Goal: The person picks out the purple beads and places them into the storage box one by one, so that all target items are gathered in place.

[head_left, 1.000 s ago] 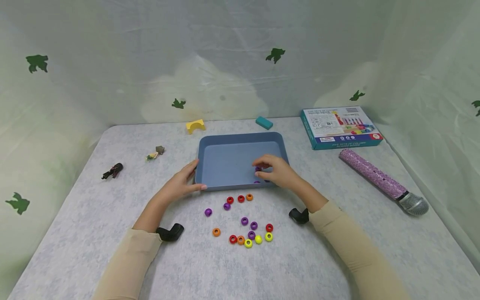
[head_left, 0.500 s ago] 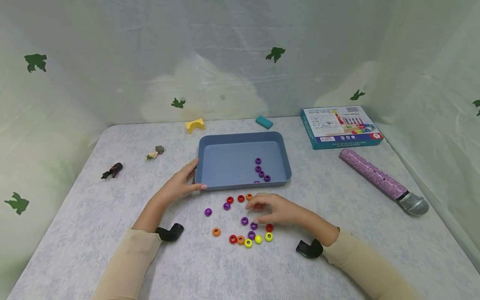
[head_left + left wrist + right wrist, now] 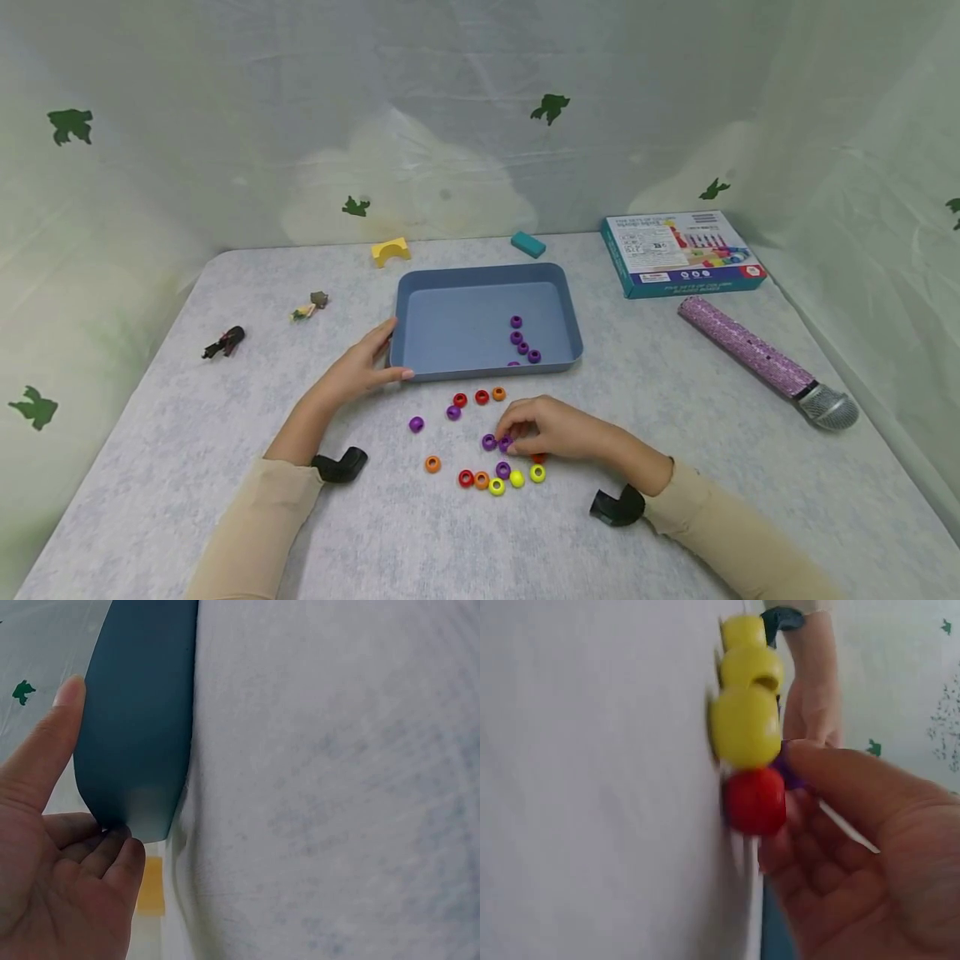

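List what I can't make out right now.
Head: one red bead, mostly covered by the right hand.
Head: purple bead in the tray, mostly behind its near wall.
Head: fine print on the box, too small.
Right wrist: pinched purple bead, partly covered by that hand.
Left wrist: tray interior, behind its wall.

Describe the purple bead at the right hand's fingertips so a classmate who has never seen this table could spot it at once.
Find the blue tray, then look at the loose beads scattered on its near side. The right hand is among them. The purple bead is the one pinched between its thumb and fingers, unlike the purple neighbour just left of it.
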### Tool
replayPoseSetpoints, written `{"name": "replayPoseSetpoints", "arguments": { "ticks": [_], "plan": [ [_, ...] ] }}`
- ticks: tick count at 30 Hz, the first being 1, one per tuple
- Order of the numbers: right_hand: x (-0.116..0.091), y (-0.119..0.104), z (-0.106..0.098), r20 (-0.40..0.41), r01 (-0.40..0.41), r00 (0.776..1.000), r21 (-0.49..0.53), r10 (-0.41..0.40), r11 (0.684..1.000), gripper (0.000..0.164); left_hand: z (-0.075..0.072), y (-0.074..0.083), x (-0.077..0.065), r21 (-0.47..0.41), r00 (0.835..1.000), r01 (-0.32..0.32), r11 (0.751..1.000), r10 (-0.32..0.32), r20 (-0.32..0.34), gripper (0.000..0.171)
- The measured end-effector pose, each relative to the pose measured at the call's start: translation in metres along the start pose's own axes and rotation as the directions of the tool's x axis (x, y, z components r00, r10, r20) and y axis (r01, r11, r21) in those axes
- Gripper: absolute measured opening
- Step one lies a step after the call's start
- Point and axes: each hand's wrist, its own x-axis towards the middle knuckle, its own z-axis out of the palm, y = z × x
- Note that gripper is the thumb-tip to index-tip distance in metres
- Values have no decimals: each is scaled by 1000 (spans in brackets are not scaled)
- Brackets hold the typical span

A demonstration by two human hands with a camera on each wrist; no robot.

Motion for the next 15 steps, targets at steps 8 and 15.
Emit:
{"name": "replayPoseSetpoints", "arguments": {
  "ticks": [8, 15],
  "plan": [
    [20, 3, -43, -241, 32, 970, -20, -36, 999, 22, 0, 1, 0, -8, 1000, -8, 1000, 8, 1, 96],
    [46, 27, -70, -409, -71, 911, -18, 57, 997, 25, -1, 1, 0, 1, 1000, -4, 1000, 4, 0, 95]
  ]
}}
